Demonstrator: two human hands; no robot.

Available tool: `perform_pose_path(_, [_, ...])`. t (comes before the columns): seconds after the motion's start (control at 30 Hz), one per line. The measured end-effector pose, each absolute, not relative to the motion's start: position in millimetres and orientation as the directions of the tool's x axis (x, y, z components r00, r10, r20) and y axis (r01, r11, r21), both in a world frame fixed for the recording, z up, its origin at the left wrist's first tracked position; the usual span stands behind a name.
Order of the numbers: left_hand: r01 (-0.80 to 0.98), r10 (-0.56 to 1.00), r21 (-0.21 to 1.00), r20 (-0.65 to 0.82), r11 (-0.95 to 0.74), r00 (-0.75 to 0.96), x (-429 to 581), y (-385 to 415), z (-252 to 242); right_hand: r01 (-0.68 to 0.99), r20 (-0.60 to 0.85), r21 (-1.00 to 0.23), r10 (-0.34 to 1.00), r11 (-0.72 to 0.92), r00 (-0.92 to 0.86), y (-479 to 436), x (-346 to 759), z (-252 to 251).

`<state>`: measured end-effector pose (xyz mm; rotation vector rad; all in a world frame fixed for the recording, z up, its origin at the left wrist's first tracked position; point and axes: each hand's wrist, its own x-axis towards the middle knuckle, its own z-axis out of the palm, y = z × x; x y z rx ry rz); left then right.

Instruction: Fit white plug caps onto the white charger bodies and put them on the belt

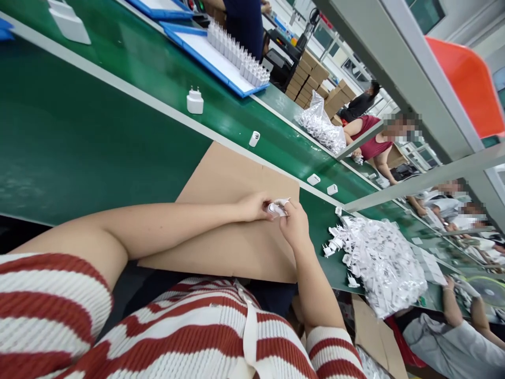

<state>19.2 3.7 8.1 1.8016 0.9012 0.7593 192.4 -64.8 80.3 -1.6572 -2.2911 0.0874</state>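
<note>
A small white charger piece (pixel 277 208) is held between my two hands above a sheet of brown cardboard (pixel 236 242). My left hand (pixel 254 206) closes its fingers on the piece's left end. On the other end, my right hand (pixel 295 221) pinches it between thumb and fingers. Fingers cover part of the piece, so its exact shape is hidden. To the right of my right hand, several loose white plug pieces (pixel 333 242) lie beside a clear plastic bag (pixel 389 263) full of similar white parts.
Beyond a pale rail, a green conveyor belt (pixel 158 89) carries scattered white chargers, one a two-pin charger (pixel 194 101). A blue-edged tray (pixel 205 52) holds rows of upright chargers. A metal frame (pixel 410 184) slants across the right. Several co-workers sit along the line.
</note>
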Motion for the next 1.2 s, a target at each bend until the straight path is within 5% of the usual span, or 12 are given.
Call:
perform_pose_path(0.43, [0.254, 0.837, 0.922, 0.119, -0.293, 0.534, 19.2, 5.2, 6.9, 0.935, 0.178, -0.089, 0.929, 0.343, -0.324, -60.5, 183.8, 81.5])
perform_pose_path(0.7, [0.302, 0.833, 0.874, 0.182, -0.380, 0.523, 17.0, -6.0, 7.2, 0.934, 0.226, -0.136, 0.928, 0.330, -0.295, -54.5, 183.7, 77.9])
perform_pose_path(1.0, [0.528, 0.808, 0.672, 0.184, -0.519, 0.560, 14.1, -25.4, 12.9, 0.881, 0.342, -0.420, 0.937, 0.218, -0.069, -65.8, 187.3, 48.1])
perform_pose_path(1.13, [0.439, 0.795, 0.749, 0.188, -0.496, 0.577, 14.0, -8.9, 14.5, 0.766, 0.387, -0.585, 0.922, 0.267, -0.026, -85.7, 207.7, 39.6])
perform_pose_path(1.2, [0.424, 0.840, 0.797, 0.181, -0.431, 0.512, 11.8, 13.2, 15.8, 0.811, 0.481, -0.550, 0.870, 0.201, 0.110, -104.8, 233.8, 32.3])
